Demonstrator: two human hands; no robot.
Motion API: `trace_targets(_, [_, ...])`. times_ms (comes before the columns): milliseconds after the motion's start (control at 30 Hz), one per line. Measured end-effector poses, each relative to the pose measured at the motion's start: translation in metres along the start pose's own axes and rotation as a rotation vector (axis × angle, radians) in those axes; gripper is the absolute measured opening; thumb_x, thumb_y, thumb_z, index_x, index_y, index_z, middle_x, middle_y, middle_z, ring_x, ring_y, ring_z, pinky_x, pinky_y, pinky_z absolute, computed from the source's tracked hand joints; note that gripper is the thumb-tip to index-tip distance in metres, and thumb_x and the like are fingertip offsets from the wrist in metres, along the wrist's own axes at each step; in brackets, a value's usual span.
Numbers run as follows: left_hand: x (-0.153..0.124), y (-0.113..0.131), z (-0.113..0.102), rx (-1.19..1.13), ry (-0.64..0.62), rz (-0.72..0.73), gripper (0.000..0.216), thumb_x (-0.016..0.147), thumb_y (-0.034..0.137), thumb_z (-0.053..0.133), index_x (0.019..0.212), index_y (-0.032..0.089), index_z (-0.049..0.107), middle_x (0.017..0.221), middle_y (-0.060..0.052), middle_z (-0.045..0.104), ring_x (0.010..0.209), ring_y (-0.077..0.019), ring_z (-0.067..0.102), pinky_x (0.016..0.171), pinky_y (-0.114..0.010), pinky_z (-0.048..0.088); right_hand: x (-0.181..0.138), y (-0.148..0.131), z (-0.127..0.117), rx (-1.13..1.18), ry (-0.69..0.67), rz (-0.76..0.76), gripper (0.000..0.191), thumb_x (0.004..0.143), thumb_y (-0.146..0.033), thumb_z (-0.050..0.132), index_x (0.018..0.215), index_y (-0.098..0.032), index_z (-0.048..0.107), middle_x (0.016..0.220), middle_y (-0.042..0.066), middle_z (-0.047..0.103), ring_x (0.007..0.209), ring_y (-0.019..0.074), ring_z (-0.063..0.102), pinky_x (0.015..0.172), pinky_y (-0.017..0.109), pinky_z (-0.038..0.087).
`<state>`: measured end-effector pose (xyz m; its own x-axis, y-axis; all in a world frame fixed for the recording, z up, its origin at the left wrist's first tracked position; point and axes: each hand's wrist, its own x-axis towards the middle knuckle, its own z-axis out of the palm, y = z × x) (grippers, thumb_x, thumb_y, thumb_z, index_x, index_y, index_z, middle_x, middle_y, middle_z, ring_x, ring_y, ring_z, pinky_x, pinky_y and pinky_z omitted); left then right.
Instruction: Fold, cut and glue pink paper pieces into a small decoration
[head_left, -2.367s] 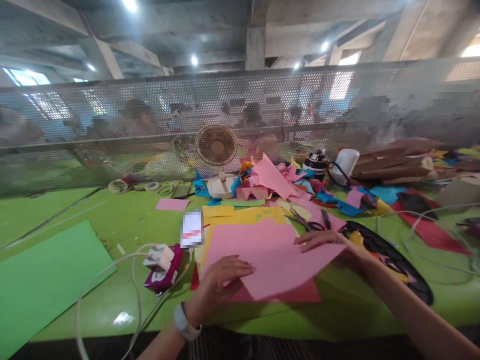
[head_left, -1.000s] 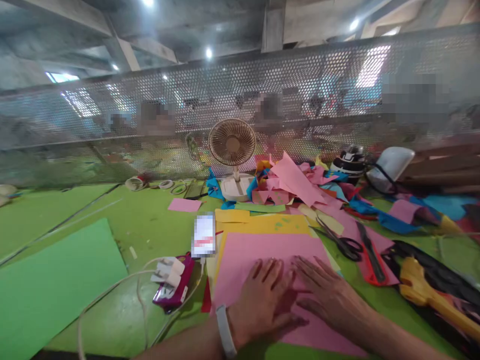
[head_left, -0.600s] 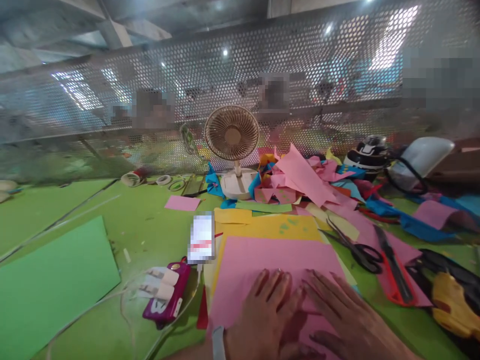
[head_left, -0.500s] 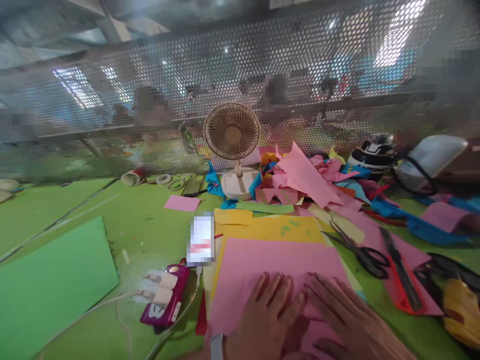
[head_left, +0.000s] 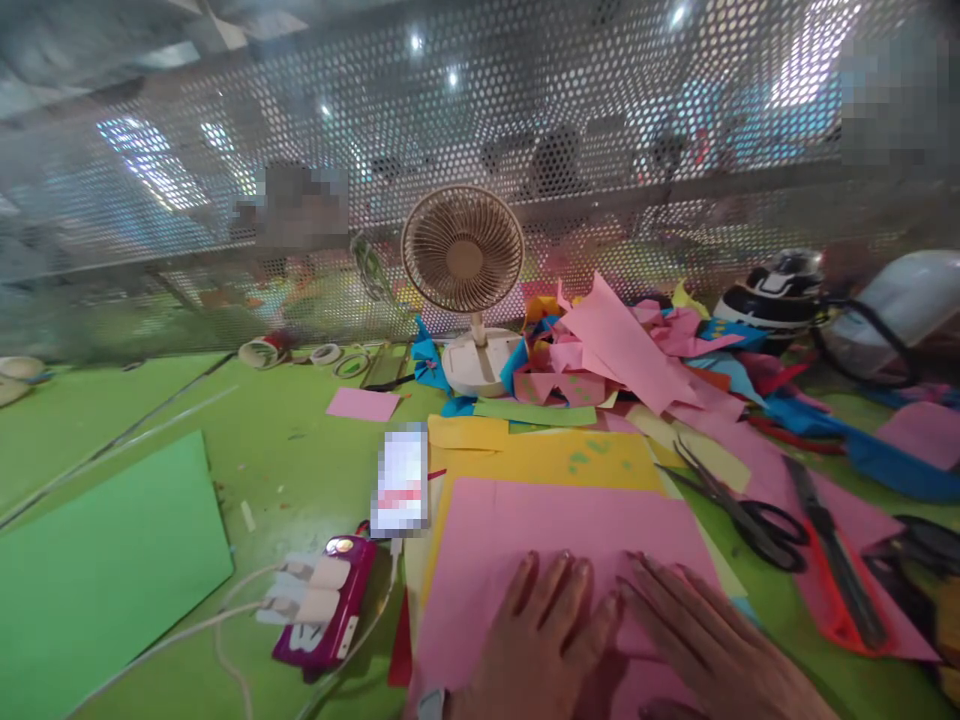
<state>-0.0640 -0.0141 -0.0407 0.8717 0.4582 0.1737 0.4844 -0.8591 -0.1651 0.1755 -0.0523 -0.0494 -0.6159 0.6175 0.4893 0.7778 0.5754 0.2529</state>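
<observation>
A large pink paper sheet [head_left: 555, 525] lies on yellow paper [head_left: 551, 458] on the green table [head_left: 292, 450]. My left hand [head_left: 544, 640] rests flat on the sheet's near part, fingers stretched out. Beside it, my right hand [head_left: 712, 645] also presses flat on the pink sheet, fingers spread; the two hands almost touch. Neither hand holds anything.
Black scissors [head_left: 739, 505] and a utility knife [head_left: 829, 550] lie to the right. A phone [head_left: 401, 480], a purple power bank [head_left: 322, 615] with cables and a green sheet [head_left: 97, 565] are left. A small fan [head_left: 463, 265] and a paper scrap pile [head_left: 622, 350] stand before a perforated metal screen [head_left: 600, 130].
Both hands came together at the middle of the pink sheet and now lie flat on it, drawn slightly nearer. The view has tilted down and closer to the table.
</observation>
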Motion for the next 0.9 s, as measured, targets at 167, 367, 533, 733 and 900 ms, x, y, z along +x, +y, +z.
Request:
trace_targets(167, [-0.001,-0.001,0.000,-0.009,0.006,-0.002,0.058,0.091,0.045,0.032,0.142,0.021,0.018,0.145,-0.007,0.027,0.131,-0.0264,0.028,0.105,-0.043,0.022,0.001,0.000,-0.003,0.015,-0.001,0.001,0.069,0.078,-0.059,0.048,0.128,-0.012,0.048,0.120,0.011,0.059,0.109,0.0261,0.053,0.088,0.037,0.039])
trace_targets(367, [0.005,-0.004,-0.003,-0.026,0.032,0.014,0.076,0.083,0.068,0.023,0.142,0.019,0.022,0.142,-0.009,0.034,0.129,-0.0269,0.029,0.106,-0.043,0.021,0.004,-0.001,-0.008,0.040,-0.130,0.034,0.068,0.079,-0.058,0.048,0.128,-0.012,0.048,0.127,0.012,0.054,0.117,0.0283,0.046,0.093,0.039,0.038])
trace_targets(533, [0.011,-0.007,0.000,-0.017,0.106,0.030,0.075,0.082,0.068,0.025,0.141,0.021,0.026,0.138,-0.008,0.040,0.126,-0.0266,0.034,0.106,-0.042,0.017,0.005,-0.001,-0.012,0.172,-0.227,0.126,0.067,0.081,-0.058,0.046,0.132,-0.015,0.044,0.135,0.010,0.046,0.124,0.0280,0.039,0.100,0.040,0.033])
trace_targets(733, [0.012,-0.011,0.006,0.004,0.135,0.059,0.072,0.083,0.066,0.026,0.139,0.022,0.030,0.136,-0.007,0.043,0.126,-0.0266,0.034,0.108,-0.041,0.014,0.005,-0.003,-0.015,0.279,-0.340,0.203,0.067,0.083,-0.059,0.042,0.136,-0.017,0.037,0.141,0.009,0.036,0.130,0.0268,0.031,0.106,0.040,0.028])
trace_targets(900, [0.011,-0.012,0.007,-0.018,0.141,0.057,0.069,0.085,0.064,0.027,0.140,0.022,0.029,0.137,-0.007,0.042,0.126,-0.0264,0.034,0.107,-0.041,0.017,0.002,-0.005,-0.012,0.307,-0.343,0.237,0.068,0.083,-0.060,0.041,0.137,-0.018,0.035,0.144,0.009,0.031,0.132,0.0266,0.027,0.108,0.041,0.024])
